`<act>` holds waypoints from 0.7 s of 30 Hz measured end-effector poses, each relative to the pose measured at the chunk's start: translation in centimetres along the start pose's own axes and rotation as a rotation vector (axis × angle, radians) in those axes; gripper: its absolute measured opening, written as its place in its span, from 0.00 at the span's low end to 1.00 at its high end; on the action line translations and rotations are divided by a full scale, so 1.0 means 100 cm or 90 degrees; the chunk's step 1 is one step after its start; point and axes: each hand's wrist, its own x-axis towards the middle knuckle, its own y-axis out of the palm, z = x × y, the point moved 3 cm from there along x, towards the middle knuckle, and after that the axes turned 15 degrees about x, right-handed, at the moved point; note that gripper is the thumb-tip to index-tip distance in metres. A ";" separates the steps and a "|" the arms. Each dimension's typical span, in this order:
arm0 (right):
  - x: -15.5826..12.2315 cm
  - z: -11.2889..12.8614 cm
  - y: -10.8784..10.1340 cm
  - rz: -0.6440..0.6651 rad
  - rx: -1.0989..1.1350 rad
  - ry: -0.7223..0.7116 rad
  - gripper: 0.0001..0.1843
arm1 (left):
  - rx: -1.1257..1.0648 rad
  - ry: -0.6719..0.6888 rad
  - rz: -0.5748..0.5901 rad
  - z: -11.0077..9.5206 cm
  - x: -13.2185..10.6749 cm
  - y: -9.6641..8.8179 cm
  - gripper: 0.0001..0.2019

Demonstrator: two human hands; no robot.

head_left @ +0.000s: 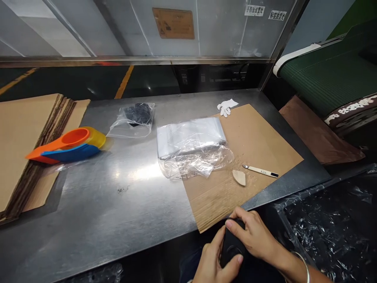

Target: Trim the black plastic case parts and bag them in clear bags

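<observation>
Just off the front edge of the table, a black rounded object (232,247) with a raised ring on its face is gripped from both sides; its exact kind is unclear. My left hand (214,257) closes round its lower left side, thumb on the face. The fingers and thumb of my right hand (255,236) press on its upper right end. Beyond the hands, a craft knife (260,171) marked A26 and a beige wedge-shaped piece (239,177) lie on a cardboard sheet (215,204).
Clear plastic bags (191,135) are stacked mid-table, with a bag of black material (138,114) behind. A white glove (227,107) lies at the back. Orange, blue and yellow plastic parts (70,145) rest by cardboard (26,137) at left. A green conveyor (330,74) stands right.
</observation>
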 end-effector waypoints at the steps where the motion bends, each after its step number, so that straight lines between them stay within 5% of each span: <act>1: 0.003 -0.001 0.001 -0.007 0.017 0.005 0.21 | 0.010 0.003 -0.002 -0.001 0.000 0.000 0.30; 6: 0.018 -0.011 0.002 0.046 0.320 0.128 0.28 | -0.130 -0.027 0.114 -0.014 0.009 0.004 0.24; 10: 0.022 -0.016 -0.001 0.044 0.494 0.177 0.28 | -0.223 -0.035 0.071 -0.021 0.015 -0.002 0.26; 21: 0.025 -0.012 -0.007 0.021 0.400 0.069 0.25 | -0.390 -0.041 -0.015 -0.016 0.022 -0.003 0.23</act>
